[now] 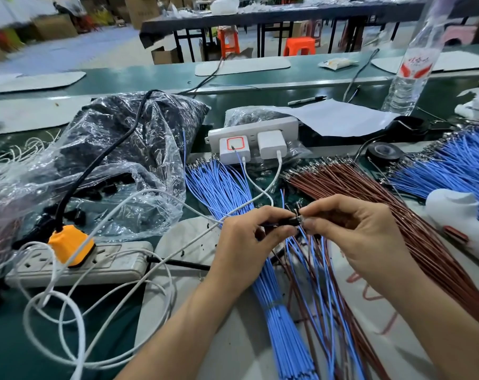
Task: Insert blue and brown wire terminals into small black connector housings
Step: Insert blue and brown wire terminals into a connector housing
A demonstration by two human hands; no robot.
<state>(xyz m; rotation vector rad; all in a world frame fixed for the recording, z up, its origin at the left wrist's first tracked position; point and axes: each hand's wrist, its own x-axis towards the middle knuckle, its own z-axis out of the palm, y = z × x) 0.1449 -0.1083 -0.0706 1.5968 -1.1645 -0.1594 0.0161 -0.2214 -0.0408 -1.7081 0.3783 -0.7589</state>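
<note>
Both hands meet just above the bench (13, 338), over a loose fan of blue and brown wires (320, 283) that runs toward the person. The left hand (249, 237) has its fingers curled, and its grip is closed to a pinch: thumb and forefinger hold a small black connector housing (294, 221) by its left end. The right hand (353, 234) comes in from the other side with its grip likewise narrowed to thumb and forefinger on the housing's right end. Whether a terminal lies between those fingertips is too small to tell. A single blue wire (282, 196) rises from the housing, away from the person. Left of the hands lies a tied bundle of blue wires (227, 193), its metal terminals pointing away from the person. Right of the hands lies a bundle of brown wires (370, 193), terminals also at the far end, and beyond that a second blue bundle (452, 165). A crumpled clear plastic bag (128, 149) holding dark parts sits at the left, with small black pieces spilled at its mouth. In front of the bag a grey power strip (109, 266) carries an orange plug (71, 245), and a white cable (68, 311) loops across the bench beside it. A white socket block (252, 133) with two chargers stands beyond the blue bundle, a roll of black tape (383, 152) lies near the brown terminals, and a clear water bottle (414, 64) stands at the far right.
</note>
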